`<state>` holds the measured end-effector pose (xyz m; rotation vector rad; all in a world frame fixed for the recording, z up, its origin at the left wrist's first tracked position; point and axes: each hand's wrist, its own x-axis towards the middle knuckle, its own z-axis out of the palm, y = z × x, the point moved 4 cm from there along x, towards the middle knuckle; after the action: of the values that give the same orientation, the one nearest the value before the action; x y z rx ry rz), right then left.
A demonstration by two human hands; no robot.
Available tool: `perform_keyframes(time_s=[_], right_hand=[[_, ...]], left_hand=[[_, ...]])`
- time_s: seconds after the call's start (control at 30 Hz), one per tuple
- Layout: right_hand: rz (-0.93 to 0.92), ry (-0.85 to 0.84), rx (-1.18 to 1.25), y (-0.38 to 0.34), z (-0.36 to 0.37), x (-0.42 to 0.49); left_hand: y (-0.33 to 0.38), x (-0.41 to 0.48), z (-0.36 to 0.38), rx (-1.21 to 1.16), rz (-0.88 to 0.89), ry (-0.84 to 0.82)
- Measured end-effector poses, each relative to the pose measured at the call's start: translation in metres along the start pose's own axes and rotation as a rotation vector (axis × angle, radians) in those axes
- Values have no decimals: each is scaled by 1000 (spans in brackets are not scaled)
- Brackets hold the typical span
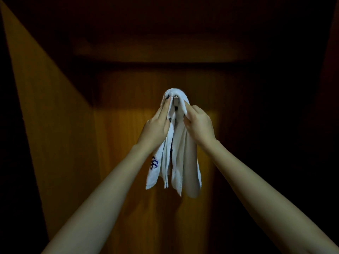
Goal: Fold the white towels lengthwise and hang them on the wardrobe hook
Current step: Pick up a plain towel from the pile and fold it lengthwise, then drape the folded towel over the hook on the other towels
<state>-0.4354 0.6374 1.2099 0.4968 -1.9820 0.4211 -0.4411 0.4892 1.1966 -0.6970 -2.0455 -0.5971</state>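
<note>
Count: one hook, two hands, and a white towel hanging in several layers, so can't tell if it's one towel or more. Towel is draping over the hook, bunching on top of it, folded strips hanging straight below it. Blue stitched mark is showing on the strip lower left of the hook.

Left hand is sitting just left of and below the hook. Its fingers are lying straight and pressed together along the towel's left fold, thumb coming in from the inner side, pinching the cloth. Right hand is sitting just right of and below the hook, fingers curling and pinching the right fold against the thumb. Dark nails on both.

Surface: hook is sitting on the wardrobe's wooden back panel, with a lit patch around the hook and the rest dark. Side panel is running far left of the hook, and a shelf or top board is crossing above it.

Hands and cloth are covering most of the hook; only a small grey bit is showing.
</note>
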Motion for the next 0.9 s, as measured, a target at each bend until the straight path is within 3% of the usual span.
perform_keyframes(time_s=[0.37,0.57,0.9], right_hand=[[234,-185,-100,-28,-14,-120],[394,-446,-144,-58,-7,-251],[541,-1080,-99,-99,38,-512]], left_hand=[[2,-109,-6,90,-130,-179],[26,-233,15,47,-134,-373],[19,-494,71,-14,-335,-797]])
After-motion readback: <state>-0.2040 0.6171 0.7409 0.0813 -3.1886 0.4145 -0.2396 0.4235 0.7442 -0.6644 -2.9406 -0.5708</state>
